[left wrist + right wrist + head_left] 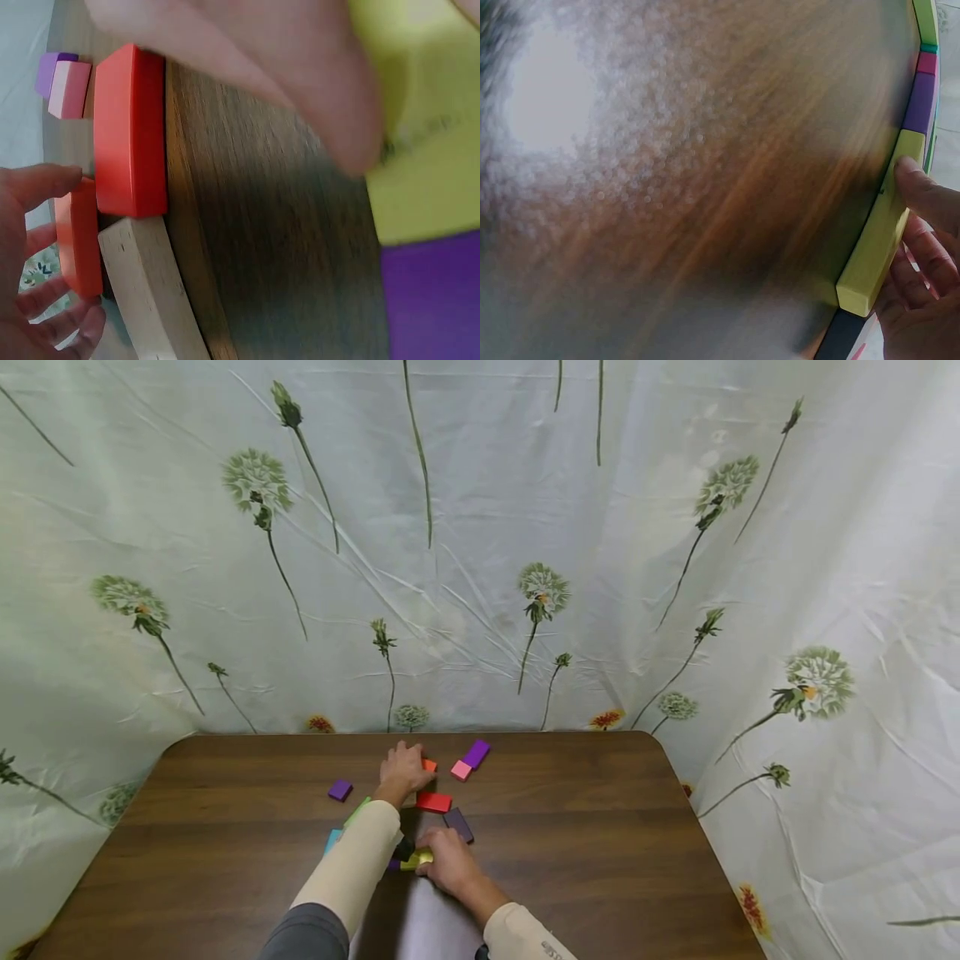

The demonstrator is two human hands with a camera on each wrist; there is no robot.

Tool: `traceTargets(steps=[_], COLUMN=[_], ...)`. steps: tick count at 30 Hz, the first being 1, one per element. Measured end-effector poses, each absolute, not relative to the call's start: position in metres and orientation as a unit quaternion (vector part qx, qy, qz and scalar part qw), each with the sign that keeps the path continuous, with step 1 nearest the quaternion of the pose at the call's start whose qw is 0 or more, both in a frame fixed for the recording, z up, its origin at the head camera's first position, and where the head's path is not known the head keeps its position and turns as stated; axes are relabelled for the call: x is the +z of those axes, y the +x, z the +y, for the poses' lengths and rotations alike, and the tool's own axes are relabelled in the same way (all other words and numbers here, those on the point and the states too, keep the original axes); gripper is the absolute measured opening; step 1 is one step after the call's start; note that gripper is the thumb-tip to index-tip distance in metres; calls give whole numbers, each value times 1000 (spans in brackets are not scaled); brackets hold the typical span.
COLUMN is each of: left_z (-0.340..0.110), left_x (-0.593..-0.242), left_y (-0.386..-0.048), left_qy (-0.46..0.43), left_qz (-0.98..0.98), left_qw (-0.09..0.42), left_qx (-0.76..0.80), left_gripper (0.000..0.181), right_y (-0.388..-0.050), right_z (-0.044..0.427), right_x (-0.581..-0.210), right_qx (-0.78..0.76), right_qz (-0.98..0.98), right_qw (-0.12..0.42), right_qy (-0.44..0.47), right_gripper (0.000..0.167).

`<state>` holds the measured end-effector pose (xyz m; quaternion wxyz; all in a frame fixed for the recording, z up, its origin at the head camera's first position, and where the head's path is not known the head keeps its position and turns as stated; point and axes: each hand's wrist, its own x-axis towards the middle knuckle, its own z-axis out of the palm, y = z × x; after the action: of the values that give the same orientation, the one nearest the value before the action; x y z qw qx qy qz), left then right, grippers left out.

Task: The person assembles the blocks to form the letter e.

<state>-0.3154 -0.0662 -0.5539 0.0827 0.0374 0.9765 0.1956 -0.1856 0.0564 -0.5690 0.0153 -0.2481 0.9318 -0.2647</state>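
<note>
At the far side of the blocks, my left hand (402, 770) holds an orange block (79, 238) by its ends, thumb on one end and fingers at the other. A red block (129, 135) and a pale wooden block (154, 289) lie beside it. Closer to me, my right hand (453, 864) pinches a long yellow block (877, 232), its thumb on the near face and its fingers behind. One end of the yellow block meets a purple block (919, 103); a black block (841, 334) sits by its other end.
A pink block (461, 770) touches a purple block (477, 753) at the back. Another purple block (340, 790) lies alone at the left. Green (357, 811) and light blue (332, 839) blocks show beside the left forearm. A floral curtain (465, 568) hangs behind the wooden table (585, 827).
</note>
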Motion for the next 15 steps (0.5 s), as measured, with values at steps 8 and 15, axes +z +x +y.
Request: traceTargets(steps=[8,15], left_z=[-73,-76], left_x=[-553,-549], left_y=[-315,-313], left_qy=[45,58], left_qz=[976,975], left_qw=[77,81], left_qx=[200,197], left_gripper=[47,43], right_y=[-185,-185], right_z=[56,56], right_x=[-567,-565], right_qx=[-286,-278], right_qz=[927,929], right_qw=[33,27], right_qy=[-242,-244], right_gripper=[26,27])
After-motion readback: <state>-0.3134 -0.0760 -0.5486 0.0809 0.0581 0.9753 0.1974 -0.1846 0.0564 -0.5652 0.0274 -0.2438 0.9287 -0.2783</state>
